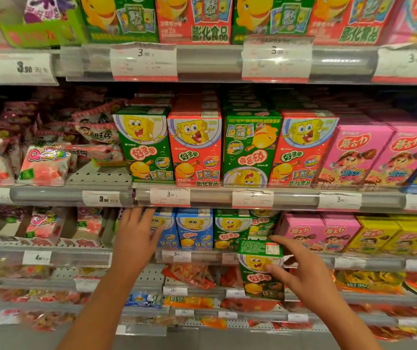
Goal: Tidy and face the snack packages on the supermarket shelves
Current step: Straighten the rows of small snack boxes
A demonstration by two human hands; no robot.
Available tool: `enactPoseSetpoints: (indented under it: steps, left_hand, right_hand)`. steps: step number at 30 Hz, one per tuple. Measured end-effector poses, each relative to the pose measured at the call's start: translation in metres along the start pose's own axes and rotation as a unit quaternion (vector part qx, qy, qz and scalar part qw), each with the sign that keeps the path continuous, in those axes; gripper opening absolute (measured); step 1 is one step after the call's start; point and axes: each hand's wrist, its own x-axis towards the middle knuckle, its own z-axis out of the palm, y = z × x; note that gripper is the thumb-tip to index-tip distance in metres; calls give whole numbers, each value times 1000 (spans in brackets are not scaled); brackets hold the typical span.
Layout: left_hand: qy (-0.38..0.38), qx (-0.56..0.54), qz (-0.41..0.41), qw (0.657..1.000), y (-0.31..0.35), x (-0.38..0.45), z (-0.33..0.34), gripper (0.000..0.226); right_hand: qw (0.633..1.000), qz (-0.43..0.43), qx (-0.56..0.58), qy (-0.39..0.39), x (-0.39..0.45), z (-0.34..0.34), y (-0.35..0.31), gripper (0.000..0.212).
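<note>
A small green cardboard snack box [261,269] is being held upright, printed front facing outward, before the shelf edge, pinched by the right hand [300,271]. Blue boxes [184,229] are seemingly being touched by the spread left hand [135,233].

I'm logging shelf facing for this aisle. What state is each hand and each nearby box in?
left hand: open, fingers against the blue boxes
right hand: holds the green box
green box: off the shelf, upright, front facing out
blue boxes: shelved, upright, fronts out
middle-shelf green box: upside down
</note>
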Motion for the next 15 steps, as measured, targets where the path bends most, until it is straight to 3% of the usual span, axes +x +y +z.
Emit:
enactPoseSetpoints:
  steps: [5, 15]
  left_hand:
    - [-64, -65, -56, 994, 1, -4, 0, 50]
    - [-51, -100, -73, 991, 8, -10, 5, 53]
  right_hand:
    - [1000, -8, 2, -2, 1, 1, 0, 60]
    - [999, -20, -18, 37, 8, -22, -10, 54]
